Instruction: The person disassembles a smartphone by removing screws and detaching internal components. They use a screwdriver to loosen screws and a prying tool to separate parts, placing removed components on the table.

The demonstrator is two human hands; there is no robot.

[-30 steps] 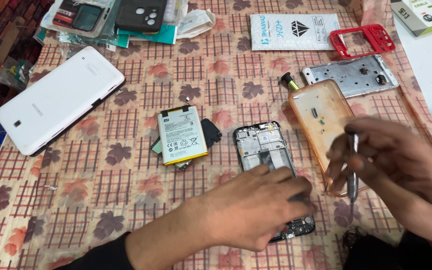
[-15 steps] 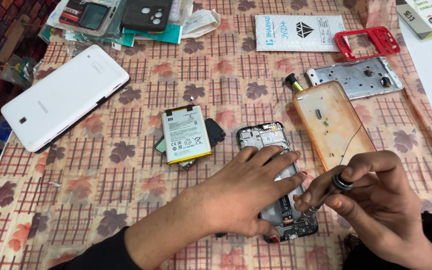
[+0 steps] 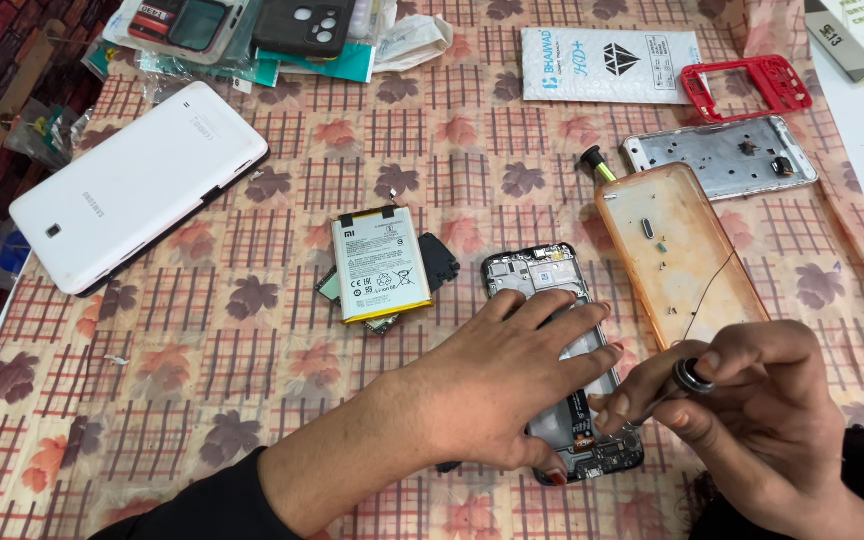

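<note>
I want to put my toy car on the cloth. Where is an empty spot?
The widest bare cloth lies below the white tablet and left of the battery. Another strip runs between the battery and the white packet. It is crowded around the open phone, where the left hand and right hand are.

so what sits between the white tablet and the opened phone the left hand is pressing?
Head view: a white-and-yellow battery lying on dark loose parts, between the white tablet and the opened phone under the left hand.
</note>
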